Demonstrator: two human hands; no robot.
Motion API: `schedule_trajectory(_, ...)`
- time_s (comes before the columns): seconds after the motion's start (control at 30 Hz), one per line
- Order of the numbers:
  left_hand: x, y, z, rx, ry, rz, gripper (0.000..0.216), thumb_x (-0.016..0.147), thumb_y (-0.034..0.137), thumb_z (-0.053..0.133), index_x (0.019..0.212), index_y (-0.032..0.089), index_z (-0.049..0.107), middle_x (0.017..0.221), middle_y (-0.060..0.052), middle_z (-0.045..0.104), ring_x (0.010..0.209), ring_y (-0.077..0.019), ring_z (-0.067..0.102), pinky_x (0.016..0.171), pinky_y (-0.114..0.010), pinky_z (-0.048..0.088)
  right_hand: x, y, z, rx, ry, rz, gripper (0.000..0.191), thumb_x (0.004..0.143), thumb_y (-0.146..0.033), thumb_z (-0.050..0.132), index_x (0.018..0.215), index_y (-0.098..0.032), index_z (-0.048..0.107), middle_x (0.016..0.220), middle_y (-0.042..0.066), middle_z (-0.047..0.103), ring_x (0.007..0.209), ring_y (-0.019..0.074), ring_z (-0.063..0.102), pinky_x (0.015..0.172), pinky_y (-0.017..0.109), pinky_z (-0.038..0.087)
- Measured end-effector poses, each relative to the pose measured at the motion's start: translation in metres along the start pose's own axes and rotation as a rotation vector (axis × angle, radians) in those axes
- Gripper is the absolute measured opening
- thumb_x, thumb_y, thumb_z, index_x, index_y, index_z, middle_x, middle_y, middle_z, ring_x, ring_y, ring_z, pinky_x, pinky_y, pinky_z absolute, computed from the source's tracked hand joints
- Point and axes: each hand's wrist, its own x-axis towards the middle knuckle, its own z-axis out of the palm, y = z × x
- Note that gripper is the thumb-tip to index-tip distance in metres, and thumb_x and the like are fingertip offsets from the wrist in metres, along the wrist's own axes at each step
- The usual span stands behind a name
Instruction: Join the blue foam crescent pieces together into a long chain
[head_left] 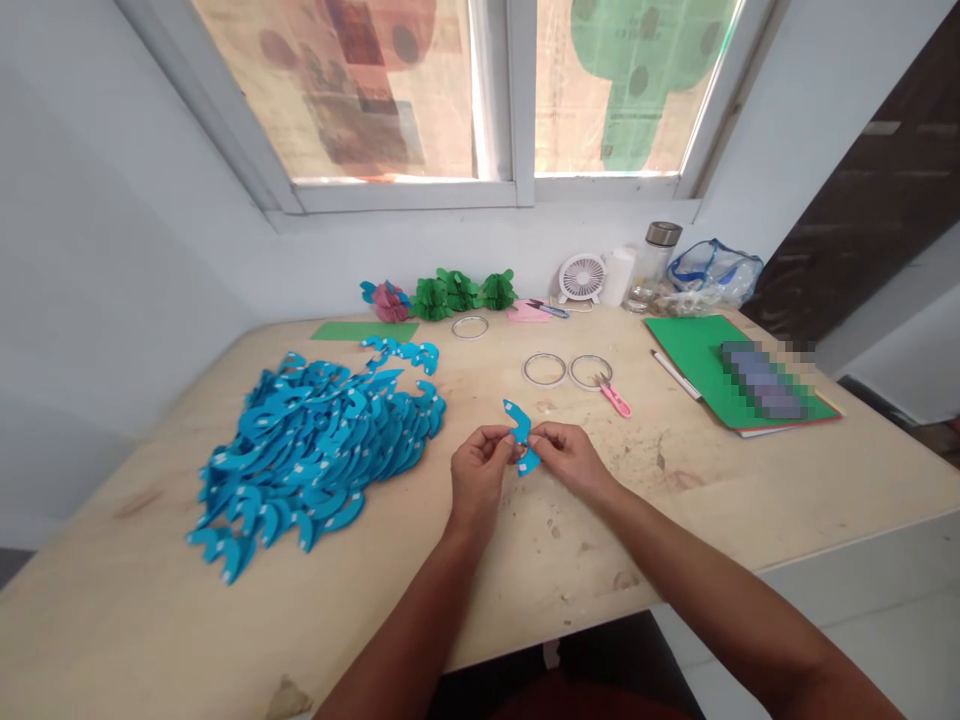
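Between my two hands is a curved blue paper piece (516,417) with small white squares near its ends. My left hand (480,470) pinches it from the left side, thumb and fingers pressed together. From the right, my right hand (570,455) pinches the same piece near its middle. Part of the paper is covered by my fingertips. A big heap of similar blue paper pieces (322,430), many with white squares, lies left of my hands. Beyond my hands are two rolls of narrow tape (544,370) and pink-handled thread snips (616,398).
At the back stand green paper decorations (457,290), a pink and blue one (390,302), a small white fan (582,278) and a glass bottle (651,268). Green sheets (690,365) with a blurred-out object and a white pen (675,374) lie right. Another tape roll (470,327) sits farther back.
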Motion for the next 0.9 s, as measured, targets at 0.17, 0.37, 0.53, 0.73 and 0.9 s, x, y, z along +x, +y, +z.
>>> schedule_trajectory(0.17, 0.004, -0.004, -0.002, -0.063, -0.024, -0.068, 0.019, 0.061, 0.026, 0.068, 0.076, 0.014, 0.063, 0.058, 0.0, 0.063, 0.055, -0.0125, 0.058, 0.058, -0.025, 0.047, -0.002, -0.001, 0.001, 0.013, 0.019, 0.016, 0.02, 0.078, -0.031, 0.054, 0.071, -0.016, 0.065, 0.062, 0.0, 0.06, 0.06, 0.0138, 0.052, 0.056, 0.024, 0.04)
schedule_trajectory(0.37, -0.001, 0.003, -0.001, -0.017, -0.039, -0.068, 0.016, 0.062, 0.023, 0.067, 0.074, 0.014, 0.062, 0.057, 0.0, 0.063, 0.054, -0.0122, 0.057, 0.058, -0.024, 0.045, -0.002, -0.007, 0.001, 0.135, 0.067, 0.043, 0.018, 0.077, -0.032, 0.057, 0.08, -0.016, 0.065, 0.069, 0.001, 0.061, 0.062, 0.0137, 0.053, 0.057, 0.024, 0.041)
schedule_trajectory(0.53, -0.004, 0.007, 0.001, 0.023, -0.1, -0.082, 0.013, 0.061, 0.023, 0.067, 0.069, 0.015, 0.062, 0.054, 0.0, 0.062, 0.051, -0.0122, 0.056, 0.055, -0.024, 0.044, -0.001, -0.008, 0.0, 0.292, 0.103, 0.103, 0.024, 0.074, -0.039, 0.061, 0.069, -0.015, 0.062, 0.059, 0.0, 0.057, 0.054, 0.0126, 0.05, 0.053, 0.025, 0.039)
schedule_trajectory(0.73, 0.002, 0.0, -0.003, -0.065, -0.16, -0.122, 0.016, 0.059, 0.025, 0.07, 0.069, 0.014, 0.062, 0.055, 0.0, 0.061, 0.052, -0.012, 0.055, 0.054, -0.024, 0.044, 0.0, -0.007, 0.001, 0.32, 0.138, 0.111, 0.028, 0.07, -0.043, 0.064, 0.066, -0.015, 0.062, 0.056, -0.001, 0.056, 0.051, 0.0119, 0.048, 0.051, 0.024, 0.038)
schedule_trajectory(0.9, 0.008, -0.002, -0.006, -0.061, -0.098, -0.093, 0.025, 0.062, 0.03, 0.071, 0.081, 0.014, 0.066, 0.065, -0.001, 0.063, 0.054, -0.0118, 0.056, 0.054, -0.024, 0.045, 0.0, -0.005, 0.002, 0.242, 0.098, 0.085, 0.023, 0.072, -0.038, 0.061, 0.066, -0.015, 0.063, 0.057, 0.0, 0.057, 0.051, 0.0118, 0.047, 0.05, 0.024, 0.036)
